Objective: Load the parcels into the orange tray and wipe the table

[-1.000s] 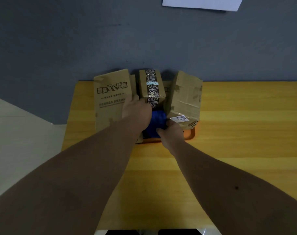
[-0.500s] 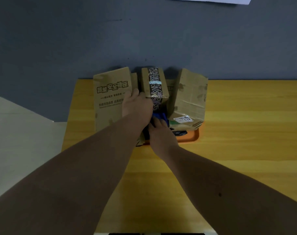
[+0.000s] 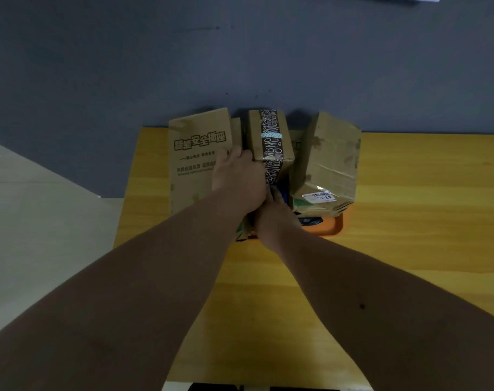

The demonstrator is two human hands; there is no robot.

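Three brown cardboard parcels stand upright in the orange tray [image 3: 334, 226] at the table's far edge: a wide one with printed characters [image 3: 195, 153] on the left, a narrow one with patterned dark tape [image 3: 270, 135] in the middle, and a dented one with a white label [image 3: 330, 159] on the right. A blue object [image 3: 282, 193], mostly hidden, sits low between the middle and right parcels. My left hand [image 3: 237, 179] presses against the gap between the left and middle parcels. My right hand [image 3: 274, 218] reaches in beside it, fingers on the blue object.
The wooden table [image 3: 409, 221] stretches to the right and toward me. A grey wall [image 3: 240, 66] rises straight behind the parcels. A pale floor [image 3: 37, 221] lies to the left of the table edge.
The blue object has been pushed down between the parcels and shows far less. My right hand moved left, close against my left hand. The parcels stayed upright.
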